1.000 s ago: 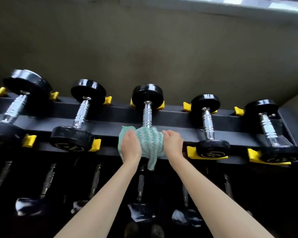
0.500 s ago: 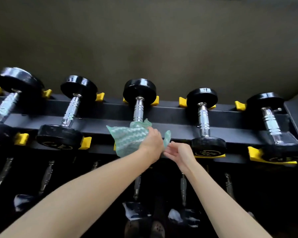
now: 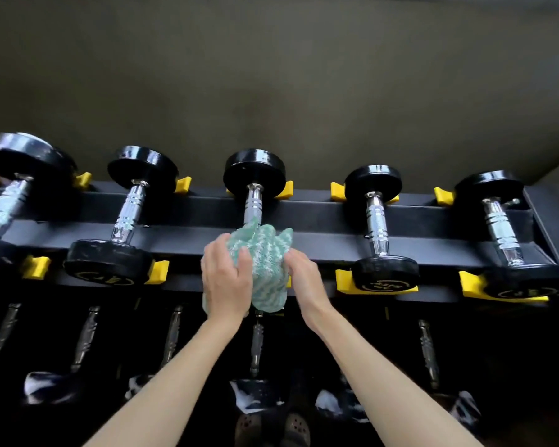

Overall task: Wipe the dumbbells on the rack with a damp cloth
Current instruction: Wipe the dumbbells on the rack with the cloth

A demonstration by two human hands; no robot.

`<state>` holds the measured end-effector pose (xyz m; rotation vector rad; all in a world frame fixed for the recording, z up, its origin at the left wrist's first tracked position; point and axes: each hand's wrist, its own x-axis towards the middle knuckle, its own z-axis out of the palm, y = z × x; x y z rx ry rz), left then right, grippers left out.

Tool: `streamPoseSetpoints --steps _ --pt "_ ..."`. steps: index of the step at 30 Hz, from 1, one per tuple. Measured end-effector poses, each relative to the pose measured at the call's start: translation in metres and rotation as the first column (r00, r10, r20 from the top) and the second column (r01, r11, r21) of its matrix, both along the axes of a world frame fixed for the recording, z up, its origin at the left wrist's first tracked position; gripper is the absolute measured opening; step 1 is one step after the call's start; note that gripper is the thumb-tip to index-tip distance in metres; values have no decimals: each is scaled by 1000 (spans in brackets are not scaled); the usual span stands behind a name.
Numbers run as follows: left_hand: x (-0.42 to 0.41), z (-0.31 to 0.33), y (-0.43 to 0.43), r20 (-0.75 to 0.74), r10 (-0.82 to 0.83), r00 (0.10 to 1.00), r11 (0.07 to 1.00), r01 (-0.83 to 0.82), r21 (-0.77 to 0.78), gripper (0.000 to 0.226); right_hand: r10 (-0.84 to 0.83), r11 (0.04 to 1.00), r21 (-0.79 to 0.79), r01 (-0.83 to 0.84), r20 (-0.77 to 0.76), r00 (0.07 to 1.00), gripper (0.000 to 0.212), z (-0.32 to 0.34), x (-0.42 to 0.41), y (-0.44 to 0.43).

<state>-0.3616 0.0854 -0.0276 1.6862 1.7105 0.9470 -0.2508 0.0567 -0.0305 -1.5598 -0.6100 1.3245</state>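
Fingers (image 3: 243, 262) of the left hand (image 3: 226, 282) are curled over a green-and-white striped cloth (image 3: 268, 253) and grip its left side. Those of the right hand (image 3: 305, 280) are curled on its right edge and hold it likewise. The cloth is bunched over the near end of the middle dumbbell (image 3: 254, 175), covering that head and the lower part of the chrome handle. The far head stands uncovered at the back rail. This dumbbell lies front to back on the top tier of a black rack (image 3: 320, 217), seated in yellow cradles (image 3: 342, 280). Four other dumbbells (image 3: 380, 221) share the tier, two on each side, each apart from its neighbour. A lower tier, in deep shadow, shows more chrome handles (image 3: 256, 346) and glossy heads. Behind the rack rises a plain, dull olive-brown wall (image 3: 271, 75), with a corner at far right. The toes of two perforated clogs (image 3: 271, 429) show at the bottom edge.
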Motion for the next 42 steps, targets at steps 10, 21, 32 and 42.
streamPoseSetpoints --steps 10,21,32,42 --pt "4 10 11 167 364 916 844 -249 -475 47 131 991 -24 -129 92 987 46 -6 -22 15" --pt "-8 6 -29 -256 -101 961 971 152 185 26 -30 979 203 -28 278 960 47 12 -4 -26" --pt "16 67 103 24 41 999 981 -36 -189 40 -82 997 2 83 -79 994 72 57 15 91" --pt "33 -11 157 392 65 918 710 233 -664 33 63 971 -239 -23 161 985 46 7 3 142"
